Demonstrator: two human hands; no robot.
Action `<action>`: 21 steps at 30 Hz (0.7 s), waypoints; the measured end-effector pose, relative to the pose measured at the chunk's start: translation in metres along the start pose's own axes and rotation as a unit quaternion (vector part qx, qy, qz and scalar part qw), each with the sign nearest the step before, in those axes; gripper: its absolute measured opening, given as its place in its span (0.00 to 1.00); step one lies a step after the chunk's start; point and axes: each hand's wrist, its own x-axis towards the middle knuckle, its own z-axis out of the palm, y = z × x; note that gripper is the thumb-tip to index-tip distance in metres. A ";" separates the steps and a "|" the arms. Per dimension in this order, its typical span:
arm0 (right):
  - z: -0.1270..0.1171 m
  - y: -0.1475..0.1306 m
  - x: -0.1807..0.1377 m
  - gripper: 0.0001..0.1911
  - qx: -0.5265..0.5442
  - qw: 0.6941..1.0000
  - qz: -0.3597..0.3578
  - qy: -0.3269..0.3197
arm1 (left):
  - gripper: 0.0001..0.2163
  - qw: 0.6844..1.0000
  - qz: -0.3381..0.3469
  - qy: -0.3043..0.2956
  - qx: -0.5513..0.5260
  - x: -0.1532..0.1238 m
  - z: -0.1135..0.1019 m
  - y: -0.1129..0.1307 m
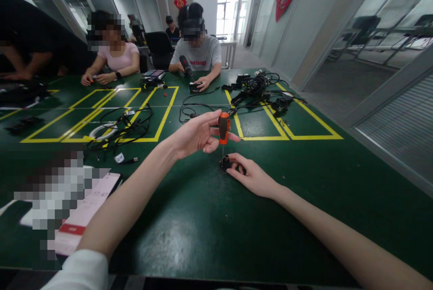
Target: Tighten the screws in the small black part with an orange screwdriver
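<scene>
Screwdriver [223, 130] stands upright, orange handle pinched in left hand [196, 134], tip bearing straight down on a small black part [225, 163]. Right hand [252, 176] steadies that part on the green table [189, 227], fingers closed round it; part's shape unclear

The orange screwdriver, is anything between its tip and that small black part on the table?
Nothing visible. The left hand holds the orange screwdriver upright, its shaft running straight down into the small black part, which the right hand steadies.
</scene>
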 end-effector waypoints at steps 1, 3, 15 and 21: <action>0.000 0.000 0.000 0.18 0.000 1.000 0.000 0.000 | 0.20 1.000 0.004 0.001 0.000 0.000 0.000 0.000; 0.000 0.000 0.000 0.19 -0.001 1.000 0.001 0.001 | 0.18 1.000 0.008 -0.001 0.001 0.000 0.000 0.000; -0.001 0.000 0.000 0.18 0.000 1.000 0.001 -0.003 | 0.23 1.000 0.020 0.001 0.022 -0.001 -0.003 -0.003; 0.000 -0.001 -0.001 0.18 0.002 1.000 0.003 0.000 | 0.21 1.000 0.006 -0.009 0.009 0.000 -0.002 -0.001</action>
